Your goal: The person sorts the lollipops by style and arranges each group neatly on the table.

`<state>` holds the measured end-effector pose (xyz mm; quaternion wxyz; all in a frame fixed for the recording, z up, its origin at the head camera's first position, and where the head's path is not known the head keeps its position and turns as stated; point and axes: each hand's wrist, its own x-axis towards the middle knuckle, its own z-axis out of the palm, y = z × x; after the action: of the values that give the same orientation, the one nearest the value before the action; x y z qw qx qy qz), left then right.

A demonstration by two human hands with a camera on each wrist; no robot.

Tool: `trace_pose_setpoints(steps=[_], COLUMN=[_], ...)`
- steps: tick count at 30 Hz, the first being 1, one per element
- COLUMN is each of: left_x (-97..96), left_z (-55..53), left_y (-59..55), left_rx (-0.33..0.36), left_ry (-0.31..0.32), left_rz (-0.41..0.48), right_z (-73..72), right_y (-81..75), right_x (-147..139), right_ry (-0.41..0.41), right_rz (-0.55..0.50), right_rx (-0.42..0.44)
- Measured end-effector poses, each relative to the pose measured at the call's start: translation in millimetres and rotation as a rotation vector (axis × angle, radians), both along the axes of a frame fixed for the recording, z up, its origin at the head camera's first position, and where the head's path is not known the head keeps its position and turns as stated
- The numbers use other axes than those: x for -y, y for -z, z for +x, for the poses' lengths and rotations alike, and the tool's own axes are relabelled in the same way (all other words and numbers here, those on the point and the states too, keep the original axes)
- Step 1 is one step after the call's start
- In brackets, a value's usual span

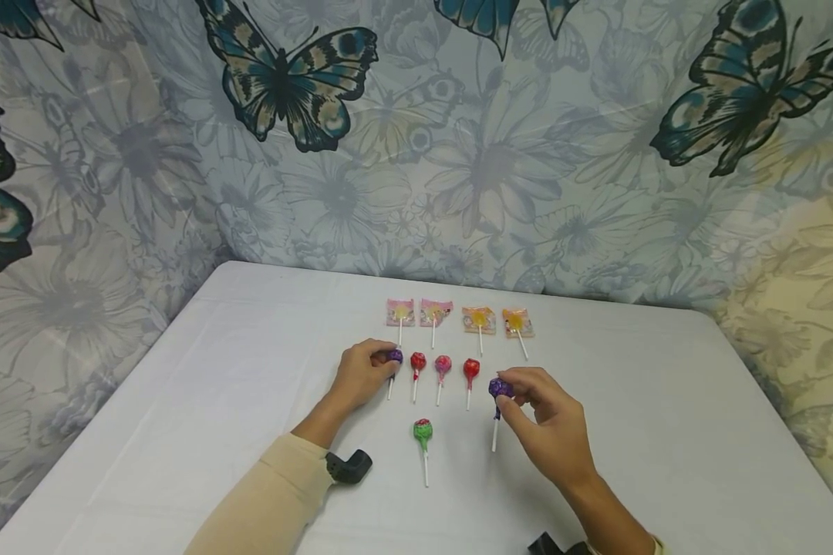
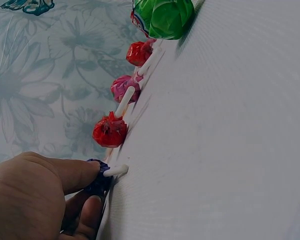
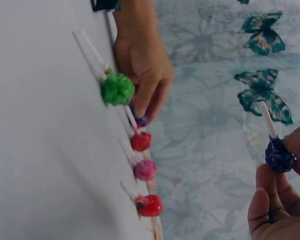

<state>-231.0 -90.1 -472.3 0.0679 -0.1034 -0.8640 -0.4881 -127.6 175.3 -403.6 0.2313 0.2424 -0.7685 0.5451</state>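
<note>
My left hand (image 1: 362,373) pinches the head of a purple-wrapped lollipop (image 2: 97,186) at the left end of a row; its white stick points toward me. To the right of it lie a red lollipop (image 1: 418,361), a pink one (image 1: 443,363) and another red one (image 1: 471,368). Past the row's right end, my right hand (image 1: 551,420) holds a second purple lollipop (image 3: 280,156) by its head between thumb and fingers, its stick hanging down in the head view. A green lollipop (image 1: 423,430) lies nearer to me, between the two hands.
Behind the row lie flat-packed lollipops: two in pink wrappers (image 1: 400,312) and two in orange wrappers (image 1: 479,319). Everything rests on a white-covered table (image 1: 250,331). A butterfly-patterned cloth (image 1: 486,154) hangs behind it. Each wrist carries a black camera (image 1: 349,467).
</note>
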Motion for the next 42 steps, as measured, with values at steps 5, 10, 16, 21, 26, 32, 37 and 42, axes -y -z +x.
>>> trace_pose_setpoints(steps=[5,10,16,21,26,32,37,42], left_x=[-0.6,-0.2,-0.4,-0.1,0.3,0.4,0.2,0.0], left_z=[-0.1,-0.1,0.7,0.7,0.4,0.4,0.5,-0.2], left_y=[-0.3,-0.3,-1.3,-1.2,-0.4,0.4,-0.4,-0.5], left_rx=[0.002,0.0,-0.003,-0.008,-0.01,-0.011,-0.018,-0.016], left_ry=[0.001,-0.002,-0.002,0.0,0.0,-0.001,0.001,-0.002], left_rz=[-0.002,-0.005,-0.007,0.0,-0.001,-0.003,-0.001,-0.007], right_z=[-8.1,-17.9,-23.6,-24.8,-38.8,-51.9,-58.4,-62.4], right_y=[-0.4,2.0,-1.6,-11.2,6.5,23.4,28.9,33.4], right_x=[-7,-11,-12,-10,-20,-29,-31,-32], right_ry=[0.034,0.074,0.138,0.146,0.165,0.187,0.203,0.223], right_rz=[0.025,0.051,0.059,0.081,0.112,0.154,0.167,0.18], right_rx=[0.024,0.022,0.038,0.066,0.126,0.168,0.215,0.278])
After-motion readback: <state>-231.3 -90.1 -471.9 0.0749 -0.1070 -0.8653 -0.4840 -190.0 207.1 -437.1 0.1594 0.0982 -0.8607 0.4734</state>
